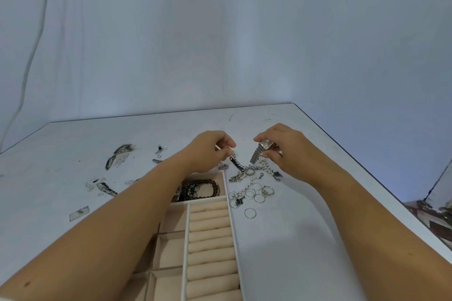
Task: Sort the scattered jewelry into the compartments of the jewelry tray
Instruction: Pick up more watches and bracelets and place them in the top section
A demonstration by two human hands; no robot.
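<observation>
Your left hand (208, 151) pinched a chain bracelet (236, 166) and your right hand (291, 154) gripped the watch (264, 146) just far-right of the tray (233, 227), with only dark bracelets (204, 188) filed in its far compartment, rings (254, 194) loose to its right and ring rolls (210, 239) unfilled.

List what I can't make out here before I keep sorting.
Head view, jewelry tray: left compartments covered by the left forearm, near end cut off by the bottom edge.
Head view, watch in the right hand: dial too small to read.
Head view, left hand on the chain bracelet: fingers hide the pinch.
</observation>
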